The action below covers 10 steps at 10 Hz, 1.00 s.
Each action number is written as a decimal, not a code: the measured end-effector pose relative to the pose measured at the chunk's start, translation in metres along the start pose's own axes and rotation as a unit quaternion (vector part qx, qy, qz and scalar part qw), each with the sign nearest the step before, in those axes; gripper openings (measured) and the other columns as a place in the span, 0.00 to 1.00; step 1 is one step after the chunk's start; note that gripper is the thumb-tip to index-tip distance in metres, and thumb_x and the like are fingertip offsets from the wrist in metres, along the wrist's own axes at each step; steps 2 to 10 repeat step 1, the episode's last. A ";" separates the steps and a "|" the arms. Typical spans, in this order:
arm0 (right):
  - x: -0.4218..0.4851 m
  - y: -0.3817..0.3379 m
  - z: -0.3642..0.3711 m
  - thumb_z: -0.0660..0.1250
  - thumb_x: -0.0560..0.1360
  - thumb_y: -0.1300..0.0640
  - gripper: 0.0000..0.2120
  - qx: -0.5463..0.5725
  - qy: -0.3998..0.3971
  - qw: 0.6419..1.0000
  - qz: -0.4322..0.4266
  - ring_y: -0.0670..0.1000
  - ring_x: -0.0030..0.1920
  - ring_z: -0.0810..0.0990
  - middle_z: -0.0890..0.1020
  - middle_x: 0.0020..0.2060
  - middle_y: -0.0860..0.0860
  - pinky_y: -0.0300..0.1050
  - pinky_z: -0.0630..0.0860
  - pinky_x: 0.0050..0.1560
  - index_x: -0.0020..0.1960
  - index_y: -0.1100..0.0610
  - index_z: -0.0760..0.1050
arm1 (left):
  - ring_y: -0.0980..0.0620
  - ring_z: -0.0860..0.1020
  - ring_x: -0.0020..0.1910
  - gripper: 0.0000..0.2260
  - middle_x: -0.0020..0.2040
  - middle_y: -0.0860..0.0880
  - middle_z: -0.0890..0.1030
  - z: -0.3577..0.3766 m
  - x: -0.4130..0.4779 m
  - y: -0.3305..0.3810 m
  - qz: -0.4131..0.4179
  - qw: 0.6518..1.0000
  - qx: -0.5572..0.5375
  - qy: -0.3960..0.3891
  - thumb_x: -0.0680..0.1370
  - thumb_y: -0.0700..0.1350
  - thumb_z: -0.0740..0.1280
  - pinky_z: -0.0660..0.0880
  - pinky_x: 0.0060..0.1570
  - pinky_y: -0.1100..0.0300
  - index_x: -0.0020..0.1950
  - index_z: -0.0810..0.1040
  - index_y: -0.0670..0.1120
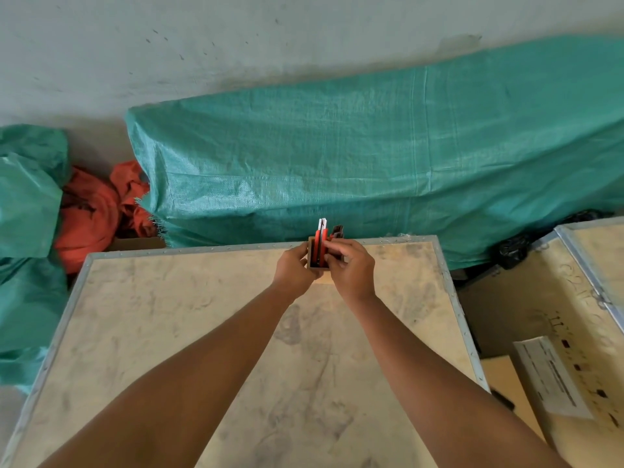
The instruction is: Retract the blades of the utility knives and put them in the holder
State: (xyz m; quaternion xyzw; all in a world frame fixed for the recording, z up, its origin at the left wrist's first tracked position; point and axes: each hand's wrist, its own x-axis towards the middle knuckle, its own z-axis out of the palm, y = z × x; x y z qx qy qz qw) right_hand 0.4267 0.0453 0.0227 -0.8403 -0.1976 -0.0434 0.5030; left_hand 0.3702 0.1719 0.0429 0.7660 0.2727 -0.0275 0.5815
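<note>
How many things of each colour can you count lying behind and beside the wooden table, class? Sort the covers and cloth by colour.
Green woven covers: 2, the long one behind the table and the bundle at the left
Orange-red cloth heaps: 1
Black bags: 1, at the right
Total: 4

Person, head view, two arms shown. Left hand (pixel 294 265): bare; no glove, ring or watch is seen on the visible part. Right hand (pixel 351 266): bare, likewise unadorned at fingers and wrist. Both forearms are uncovered from wrist to the lower frame edge; no sleeve, cuff or band is seen anywhere along them. No markings are made out. Fingertips are too small for detail.
</note>
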 end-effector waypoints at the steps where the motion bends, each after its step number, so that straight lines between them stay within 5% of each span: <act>1: -0.004 -0.011 -0.011 0.75 0.70 0.72 0.18 0.025 0.009 1.000 -0.003 0.41 0.52 0.81 0.85 0.52 0.58 0.25 0.74 0.57 0.58 0.61 0.84 | 0.46 0.79 0.62 0.28 0.61 0.46 0.83 0.001 -0.011 0.015 0.025 1.000 0.013 0.006 0.70 0.34 0.74 0.72 0.69 0.46 0.69 0.76 0.48; 10: -0.004 -0.011 -0.011 0.75 0.70 0.72 0.18 0.025 0.009 1.000 -0.003 0.41 0.52 0.81 0.85 0.52 0.58 0.25 0.74 0.57 0.58 0.61 0.84 | 0.46 0.79 0.62 0.28 0.61 0.46 0.83 0.001 -0.011 0.015 0.025 1.000 0.013 0.006 0.70 0.34 0.74 0.72 0.69 0.46 0.69 0.76 0.48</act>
